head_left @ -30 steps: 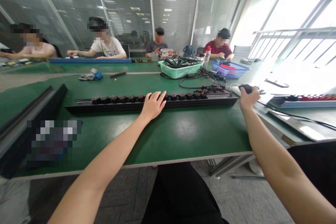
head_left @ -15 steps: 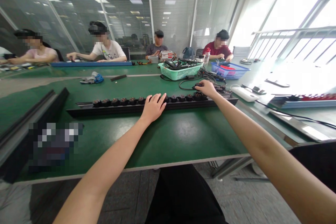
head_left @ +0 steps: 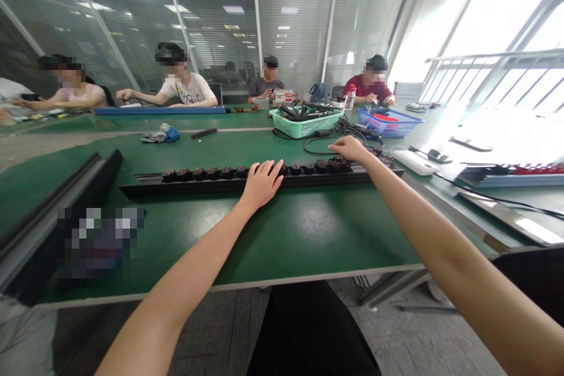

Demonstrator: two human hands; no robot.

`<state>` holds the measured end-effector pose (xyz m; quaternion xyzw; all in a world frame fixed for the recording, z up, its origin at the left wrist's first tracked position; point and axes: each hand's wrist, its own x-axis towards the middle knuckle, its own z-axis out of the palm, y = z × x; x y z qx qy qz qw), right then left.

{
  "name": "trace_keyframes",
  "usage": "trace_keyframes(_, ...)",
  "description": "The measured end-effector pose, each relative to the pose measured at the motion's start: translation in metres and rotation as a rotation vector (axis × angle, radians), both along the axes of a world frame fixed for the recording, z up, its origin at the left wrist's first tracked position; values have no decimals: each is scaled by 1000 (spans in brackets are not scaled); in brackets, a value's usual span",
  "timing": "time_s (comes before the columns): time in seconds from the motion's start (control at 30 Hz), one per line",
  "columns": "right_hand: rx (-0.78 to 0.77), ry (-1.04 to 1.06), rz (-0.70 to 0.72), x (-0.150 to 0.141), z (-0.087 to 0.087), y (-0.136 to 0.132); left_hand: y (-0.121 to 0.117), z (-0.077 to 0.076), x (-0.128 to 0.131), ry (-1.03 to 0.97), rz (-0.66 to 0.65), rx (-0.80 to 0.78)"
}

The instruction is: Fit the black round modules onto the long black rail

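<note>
A long black rail (head_left: 202,187) lies across the table before me, bearing a row of small round black socket-like modules (head_left: 213,173). My left hand (head_left: 263,183) lies over the middle of that row, palm down with fingers spread, hiding the modules beneath it. Above the rail's right part is my right hand (head_left: 350,148), its fingers drawn together in a pinch. Whatever it holds, if anything, is hidden. Just under it, more black modules (head_left: 338,164) sit at the rail.
On the green table (head_left: 308,235) stand a green basket (head_left: 304,125) of cables and a blue basket (head_left: 392,123). Black profiles (head_left: 66,217) lie at left, a white power strip (head_left: 413,161) at right. Gloves (head_left: 161,134) lie farther back. Several people sit across the table.
A black piece showed at my right fingertips before; now it is out of sight there. My left hand stays on the row. The whole view has shifted slightly.
</note>
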<state>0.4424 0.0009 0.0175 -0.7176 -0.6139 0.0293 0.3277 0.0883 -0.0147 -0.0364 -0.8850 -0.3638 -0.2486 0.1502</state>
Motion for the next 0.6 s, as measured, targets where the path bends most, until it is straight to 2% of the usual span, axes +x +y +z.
trace_keyframes(0.13,28,-91,-94,-9,-20,-34,1,0,0,6,13,5)
trace_keyframes(0.3,109,-276,-46,-13,-51,-64,0,0,1,12,22,-2)
trace_keyframes(0.43,114,-348,26,-9,-57,-67,0,0,0,6,23,6)
trace_keyframes(0.6,78,-409,-19,-7,-58,-65,1,0,0,9,22,0)
